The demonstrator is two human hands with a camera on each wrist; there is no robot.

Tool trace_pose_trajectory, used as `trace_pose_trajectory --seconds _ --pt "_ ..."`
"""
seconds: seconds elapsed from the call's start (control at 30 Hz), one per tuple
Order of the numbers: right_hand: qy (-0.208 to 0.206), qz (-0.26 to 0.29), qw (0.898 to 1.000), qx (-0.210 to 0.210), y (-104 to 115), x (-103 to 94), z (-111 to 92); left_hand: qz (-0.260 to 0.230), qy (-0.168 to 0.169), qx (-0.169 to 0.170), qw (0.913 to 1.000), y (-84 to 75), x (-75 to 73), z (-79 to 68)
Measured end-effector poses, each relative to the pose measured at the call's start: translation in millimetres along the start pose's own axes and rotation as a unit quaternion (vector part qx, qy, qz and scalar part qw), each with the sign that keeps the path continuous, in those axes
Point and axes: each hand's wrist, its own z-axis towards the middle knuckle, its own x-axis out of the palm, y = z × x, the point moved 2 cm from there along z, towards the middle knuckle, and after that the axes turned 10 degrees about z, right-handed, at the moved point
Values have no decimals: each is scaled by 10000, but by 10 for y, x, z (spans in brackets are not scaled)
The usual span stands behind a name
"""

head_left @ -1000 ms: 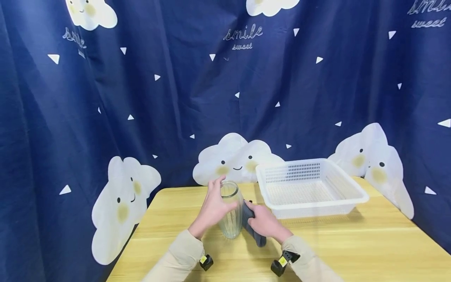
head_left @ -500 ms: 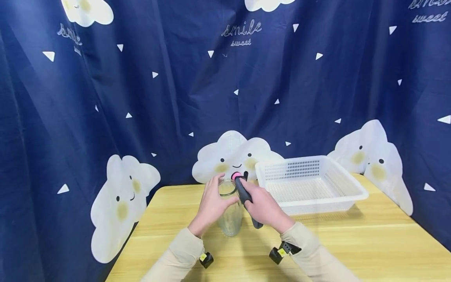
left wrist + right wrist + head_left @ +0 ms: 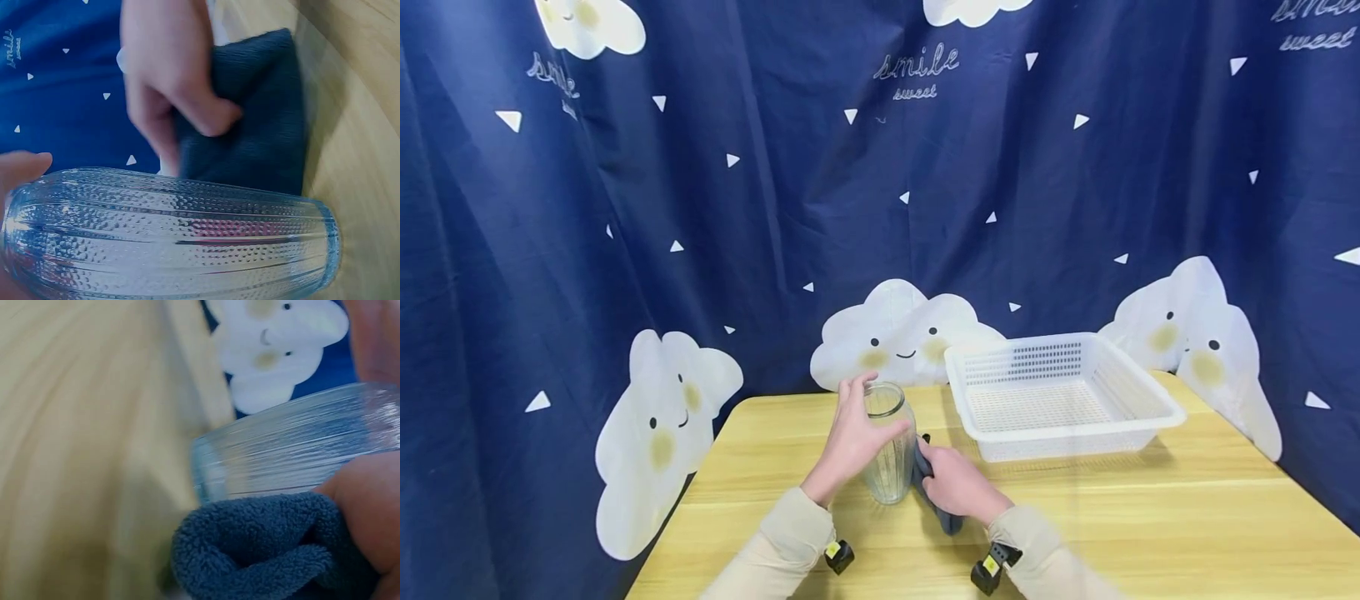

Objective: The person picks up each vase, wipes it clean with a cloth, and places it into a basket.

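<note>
A clear ribbed glass vase (image 3: 891,475) stands upright on the wooden table. My left hand (image 3: 852,437) grips it near the rim, fingers on the far side and thumb across the front. My right hand (image 3: 957,481) holds a folded dark blue-grey towel (image 3: 942,512) at the vase's right side. In the left wrist view the towel (image 3: 269,119) lies along the dotted glass of the vase (image 3: 162,231), with the right thumb bent over it. Soft terry pile and a rolled fold of the towel (image 3: 250,525) show in the right wrist view, close against the glass.
A white perforated plastic basket (image 3: 1075,433) stands behind and right of the right hand. The light wooden table (image 3: 1150,517) reaches back to a dark blue curtain (image 3: 820,167) with white clouds.
The right hand and towel rose toward the vase's rim half a second ago, with a pink end showing, and are now back down along its side. The left hand stays in place.
</note>
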Motion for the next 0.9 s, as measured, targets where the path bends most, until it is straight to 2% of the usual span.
trace_pose_trajectory --seconds 0.13,0.23,0.3,0.4,0.5,0.67,0.77,0.9 --pt "51 356 9994 -10 -68 27 -7 -341 -38 122 9993 21 29 28" --pt "-18 712 9975 -42 -43 -49 -17 -559 -18 157 9983 47 49 46" --pt "-221 739 9970 -62 6 -130 -20 -633 17 142 9979 62 56 53" --pt "-585 770 9953 -103 140 -300 -22 -558 35 98 9984 65 40 61" --pt "-1057 672 9917 -289 304 -490 -17 -277 41 47 9996 45 -3 59" --pt "-1603 505 9815 -921 548 -720 -13 107 240 65 9996 -12 -72 78" --pt "-1617 303 9805 -1072 557 -704 3 112 370 36 9992 -24 -92 90" --pt "-1399 272 9861 -851 408 -550 10 -86 403 1 9991 -1 -102 99"
